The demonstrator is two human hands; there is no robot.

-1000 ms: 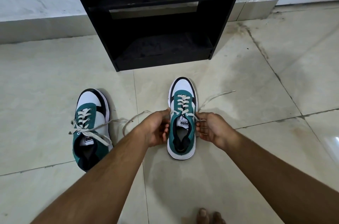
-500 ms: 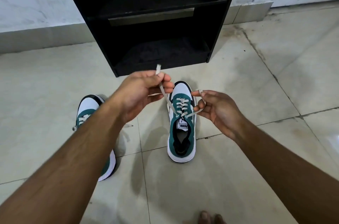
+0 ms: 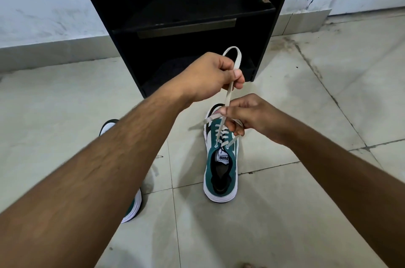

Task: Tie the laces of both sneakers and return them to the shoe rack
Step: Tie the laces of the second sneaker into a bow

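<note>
A green and white sneaker (image 3: 221, 171) stands on the tiled floor in front of the black shoe rack (image 3: 186, 26), toe toward the rack. My left hand (image 3: 208, 77) is raised above it and pinches a loop of its white lace (image 3: 229, 92), pulled taut up from the eyelets. My right hand (image 3: 247, 116) sits just over the toe and pinches the other lace end, which crosses the first. The second sneaker (image 3: 131, 206) lies to the left, mostly hidden under my left forearm.
The rack's lower shelves stand open against a white wall (image 3: 43, 0). Pale floor tiles (image 3: 306, 83) spread on both sides. Toes of a bare foot (image 3: 248, 265) show at the bottom edge.
Both hands lifted from the shoe's sides, drawing the laces up. My left hand rose toward the rack with a loop; my right hand moved in over the toe, crossing the laces.
</note>
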